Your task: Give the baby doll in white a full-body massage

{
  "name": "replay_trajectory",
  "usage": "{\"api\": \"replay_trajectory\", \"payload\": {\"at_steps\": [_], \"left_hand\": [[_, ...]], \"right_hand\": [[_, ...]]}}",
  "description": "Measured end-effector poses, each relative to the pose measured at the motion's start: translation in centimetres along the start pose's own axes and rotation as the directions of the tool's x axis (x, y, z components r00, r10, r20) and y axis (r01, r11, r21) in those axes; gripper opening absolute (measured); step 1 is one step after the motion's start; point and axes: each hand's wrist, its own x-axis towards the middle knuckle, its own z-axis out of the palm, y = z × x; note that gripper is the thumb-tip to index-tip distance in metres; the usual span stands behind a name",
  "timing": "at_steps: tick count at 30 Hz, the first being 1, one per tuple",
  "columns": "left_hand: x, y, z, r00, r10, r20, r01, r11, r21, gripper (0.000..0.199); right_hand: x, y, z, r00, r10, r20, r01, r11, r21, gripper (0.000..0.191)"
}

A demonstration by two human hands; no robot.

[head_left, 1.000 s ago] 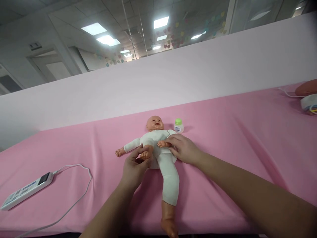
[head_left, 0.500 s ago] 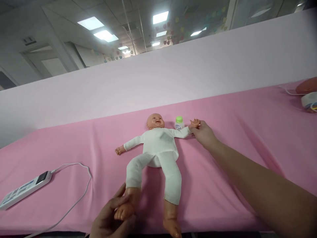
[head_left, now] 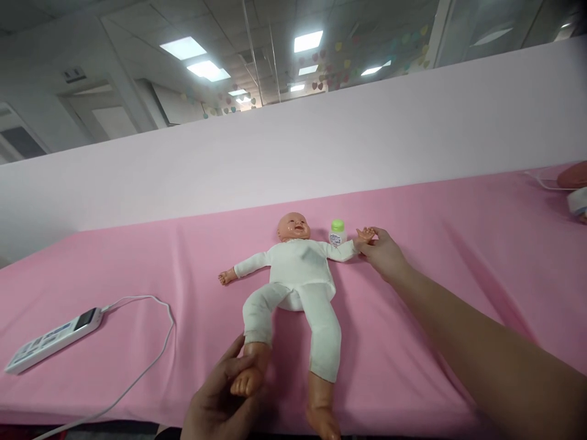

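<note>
A baby doll (head_left: 301,266) in a white body suit lies on its back on a pink sheet (head_left: 197,256), its head toward the white wall. My left hand (head_left: 224,391) is closed around the doll's foot and ankle on the left side of the picture. With thumb and fingers, my right hand (head_left: 384,252) grips the doll's hand and wrist on the right side. Between the doll's head and that raised hand stands a small clear bottle with a green cap (head_left: 337,232). The doll's other arm and leg rest on the sheet, untouched.
A white handheld device (head_left: 55,342) with a dark screen lies on the left, its white cable (head_left: 151,365) curving toward the front edge. At the far right, a brownish rounded object (head_left: 573,176) is partly cut off. A low white wall (head_left: 293,153) runs along the back.
The whole view has shifted slightly. The doll's held foot has risen a little with my left hand, its knee bending slightly more. My right hand keeps its hold on the doll's hand.
</note>
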Motion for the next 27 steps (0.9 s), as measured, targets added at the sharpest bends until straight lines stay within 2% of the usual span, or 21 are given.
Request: {"api": "replay_trajectory", "payload": {"at_steps": [3,5,7,9,13,16,19,21,23,25,27], "left_hand": [[2.2,0.4,0.2,0.999,0.038,-0.002,-0.038,0.999,-0.003,0.043],[3.6,1.0,1.0,0.995,0.092,-0.035,-0.093,0.995,-0.045,0.043],[4.9,2.0,2.1,0.992,0.118,-0.039,-0.120,0.990,-0.077,0.045],[6.1,3.3,3.4,0.995,0.099,-0.007,-0.100,0.991,-0.091,0.046],[8.2,5.2,5.5,0.995,0.055,0.080,-0.044,0.990,-0.131,0.047],[9.8,5.1,6.7,0.987,0.040,0.158,-0.019,0.991,-0.131,0.046],[11.1,4.2,7.4,0.979,0.033,0.203,-0.005,0.990,-0.141,0.046],[11.3,3.9,7.5,0.977,0.035,0.212,-0.001,0.987,-0.159,0.046],[10.9,3.9,7.2,0.979,0.038,0.203,-0.002,0.985,-0.174,0.046],[10.0,4.2,6.6,0.982,0.033,0.188,0.000,0.985,-0.171,0.044],[8.6,4.5,5.9,0.984,0.030,0.176,-0.004,0.989,-0.147,0.040]], "right_hand": [[-2.4,-2.5,1.2,0.990,-0.144,-0.008,0.143,0.989,-0.045,0.069],[-4.3,-3.9,2.2,0.955,-0.288,0.067,0.291,0.956,-0.034,0.067],[-5.9,-4.9,3.2,0.898,-0.409,0.163,0.423,0.904,-0.060,0.054],[-7.0,-5.2,3.9,0.834,-0.491,0.253,0.531,0.838,-0.124,0.043],[-7.5,-5.0,4.9,0.685,-0.605,0.405,0.711,0.676,-0.193,0.026],[-7.4,-4.8,5.2,0.559,-0.656,0.507,0.808,0.568,-0.156,0.025],[-7.2,-4.8,5.2,0.497,-0.662,0.561,0.844,0.518,-0.137,0.030],[-7.1,-4.8,5.1,0.493,-0.651,0.578,0.846,0.514,-0.143,0.033],[-7.0,-4.7,5.0,0.513,-0.637,0.575,0.833,0.531,-0.155,0.036],[-6.8,-4.5,4.9,0.572,-0.620,0.537,0.797,0.576,-0.184,0.039],[-6.5,-4.1,4.6,0.670,-0.580,0.463,0.717,0.666,-0.206,0.042]]}}
